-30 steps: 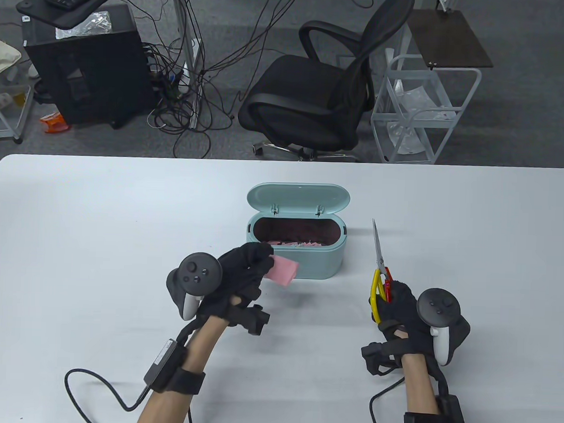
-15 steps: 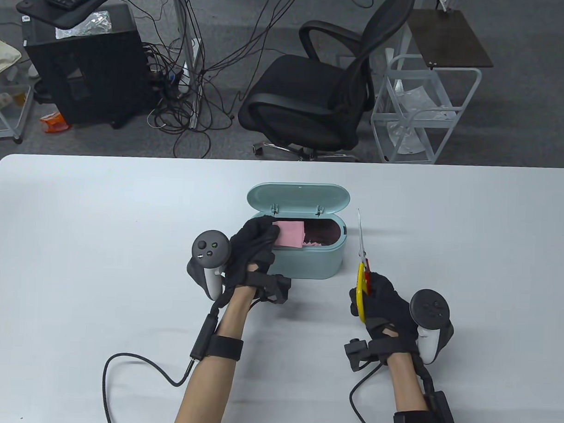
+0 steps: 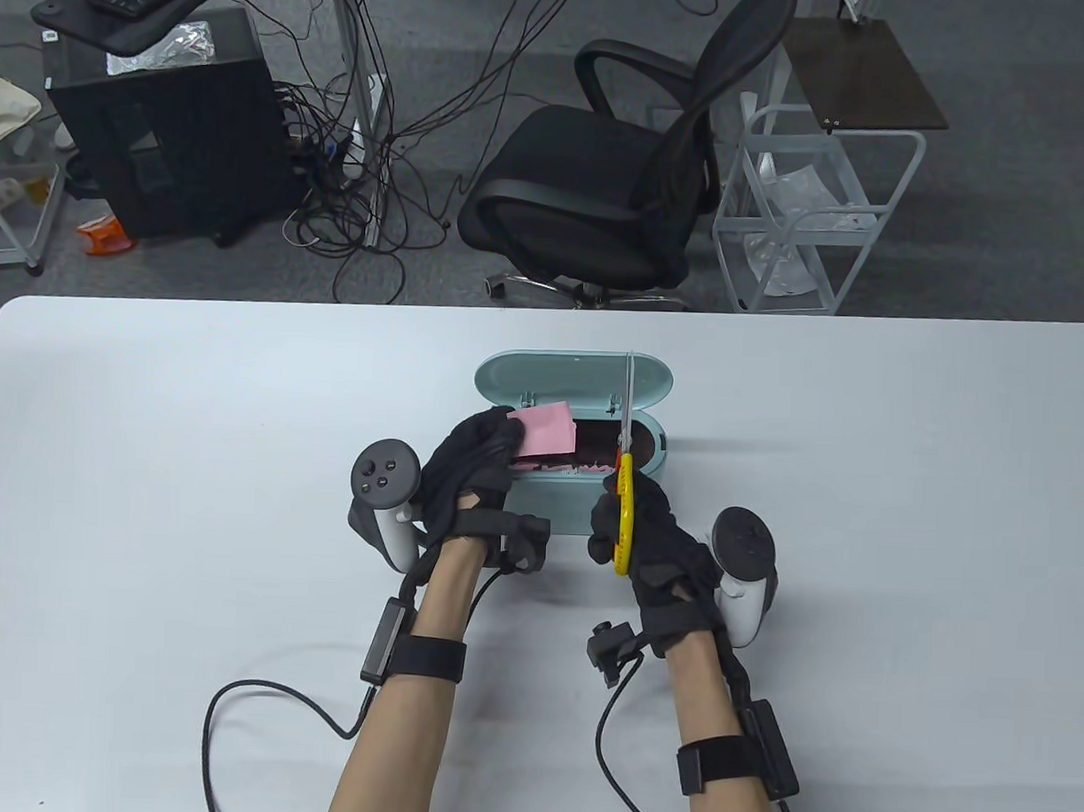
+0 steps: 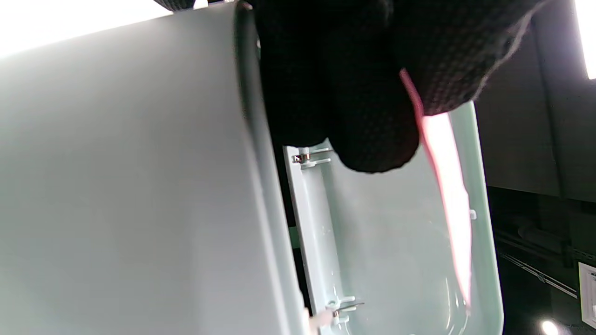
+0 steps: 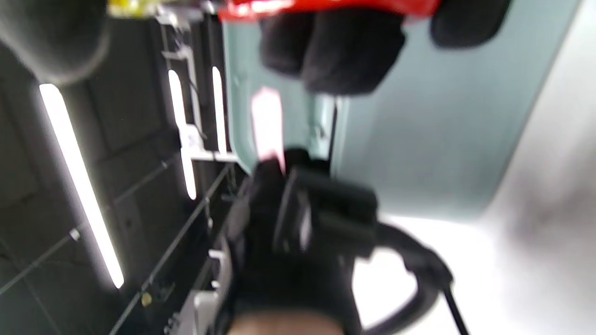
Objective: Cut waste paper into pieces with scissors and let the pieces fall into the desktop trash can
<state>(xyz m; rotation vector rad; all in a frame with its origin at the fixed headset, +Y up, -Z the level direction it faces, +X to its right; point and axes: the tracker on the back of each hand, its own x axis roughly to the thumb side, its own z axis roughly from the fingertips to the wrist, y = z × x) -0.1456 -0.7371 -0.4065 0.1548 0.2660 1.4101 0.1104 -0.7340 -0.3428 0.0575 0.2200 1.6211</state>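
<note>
A pale green desktop trash can (image 3: 592, 512) stands mid-table with its lid (image 3: 570, 379) flipped back; pink paper scraps (image 3: 558, 468) lie inside. My left hand (image 3: 473, 461) pinches a pink sheet of paper (image 3: 546, 429) over the can's left half; in the left wrist view the paper (image 4: 449, 186) shows edge-on under the gloved fingers (image 4: 368, 116). My right hand (image 3: 649, 530) grips yellow-and-red-handled scissors (image 3: 624, 462), whose blades point away over the can's right half, just right of the paper. The blades look closed. In the blurred right wrist view the red handle (image 5: 326, 5) sits above my fingers (image 5: 335, 51).
The white table (image 3: 149, 463) spreads wide on both sides of the can. Cables trail from both wrists (image 3: 256, 707) toward the near edge. Beyond the far edge stand a black office chair (image 3: 603, 195), a white cart (image 3: 806, 211) and a dark cabinet (image 3: 161, 126).
My right hand has swung the scissors left and forward, from beside the can to over its opening. My left hand raised the pink paper from in front of the can to above it.
</note>
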